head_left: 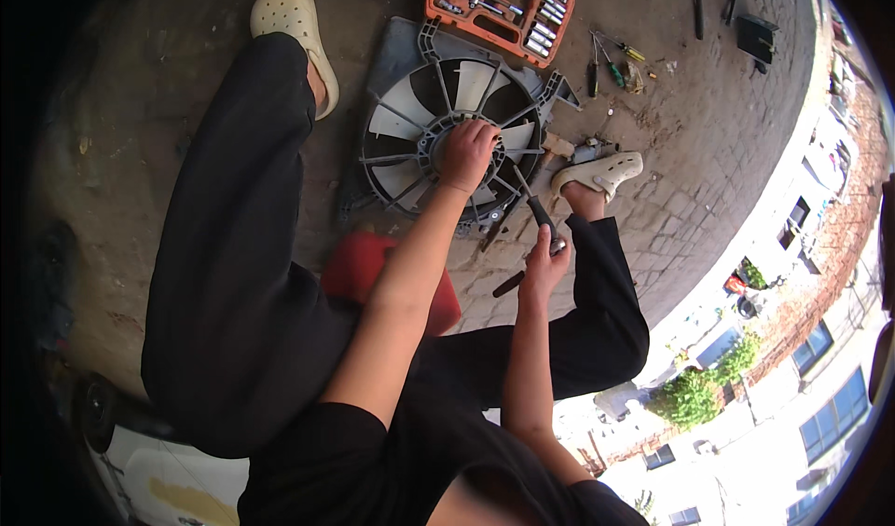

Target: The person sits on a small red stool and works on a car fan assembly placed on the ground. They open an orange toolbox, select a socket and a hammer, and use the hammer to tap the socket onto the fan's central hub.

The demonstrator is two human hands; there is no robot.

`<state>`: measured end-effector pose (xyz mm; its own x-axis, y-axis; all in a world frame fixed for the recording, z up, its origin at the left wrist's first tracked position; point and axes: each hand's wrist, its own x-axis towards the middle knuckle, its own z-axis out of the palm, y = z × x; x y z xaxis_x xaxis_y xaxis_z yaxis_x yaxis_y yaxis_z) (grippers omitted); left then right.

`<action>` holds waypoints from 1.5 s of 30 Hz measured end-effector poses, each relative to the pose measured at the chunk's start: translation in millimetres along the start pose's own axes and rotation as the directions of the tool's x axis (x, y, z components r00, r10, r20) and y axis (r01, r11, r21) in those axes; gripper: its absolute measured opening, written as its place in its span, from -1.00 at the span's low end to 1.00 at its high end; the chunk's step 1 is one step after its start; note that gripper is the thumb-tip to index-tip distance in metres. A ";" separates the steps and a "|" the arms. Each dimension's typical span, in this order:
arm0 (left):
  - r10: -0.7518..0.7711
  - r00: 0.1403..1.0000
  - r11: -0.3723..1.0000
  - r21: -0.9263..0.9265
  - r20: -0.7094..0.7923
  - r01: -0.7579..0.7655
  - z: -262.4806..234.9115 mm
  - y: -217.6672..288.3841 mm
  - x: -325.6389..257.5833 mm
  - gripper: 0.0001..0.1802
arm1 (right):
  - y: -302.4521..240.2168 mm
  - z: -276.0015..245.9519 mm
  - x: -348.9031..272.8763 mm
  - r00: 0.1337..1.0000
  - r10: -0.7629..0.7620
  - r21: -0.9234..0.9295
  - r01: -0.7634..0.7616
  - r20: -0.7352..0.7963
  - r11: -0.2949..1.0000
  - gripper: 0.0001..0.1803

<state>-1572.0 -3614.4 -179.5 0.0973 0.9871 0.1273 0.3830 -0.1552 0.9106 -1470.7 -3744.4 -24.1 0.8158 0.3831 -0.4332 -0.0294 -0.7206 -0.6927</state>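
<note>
A grey radiator fan shroud (396,51) with white blades (471,79) lies flat on the ground between my feet. My left hand (466,151) is on the fan's central hub, fingers curled over it. My right hand (543,267) is closer to me, at the shroud's near right edge. It grips a black-handled screwdriver (539,214) whose shaft points up and left into the fan's guard ribs. A dark tool handle (508,284) sticks out just below that hand.
An open orange socket case (494,4) lies beyond the fan. Loose screwdrivers (608,60) and small parts lie to its right, with black items (755,37) farther off. I sit on a red stool (359,265). My cream clogs (294,18) (601,172) flank the fan on paved ground.
</note>
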 end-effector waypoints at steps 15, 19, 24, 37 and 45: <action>-0.055 0.998 0.998 -0.008 0.025 0.055 -2.3 0.4 -1.8 -0.74 | -70.1 10.5 -7.0 0.958 -0.273 -0.386 0.284 0.083 0.878 -0.61; -0.060 0.998 0.998 0.004 0.032 0.060 -1.1 -0.2 -3.1 -0.74 | -66.2 10.5 -9.2 0.911 -0.394 -0.332 0.413 0.125 0.848 -0.68; -0.051 0.999 0.999 -0.011 0.015 0.051 -3.2 -0.9 -3.9 -0.77 | -79.4 29.3 -21.7 0.953 -0.298 -0.189 0.303 0.056 0.934 -0.78; -0.051 0.999 0.999 0.016 -0.005 0.051 -5.8 1.1 -1.6 -0.78 | -83.9 58.3 -2.3 0.794 -0.542 -0.491 0.601 0.277 0.630 -0.74; -0.059 0.998 0.998 -0.001 -0.016 0.059 -5.4 0.5 -1.6 -0.81 | -114.7 57.2 21.6 0.618 -0.493 -0.437 0.784 0.612 0.440 -0.69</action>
<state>-1576.9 -3615.9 -177.1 0.0597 0.9950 0.0796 0.3877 -0.0966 0.9167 -1482.8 -3620.4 13.1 0.1650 0.9460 -0.2790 0.8793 -0.2693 -0.3928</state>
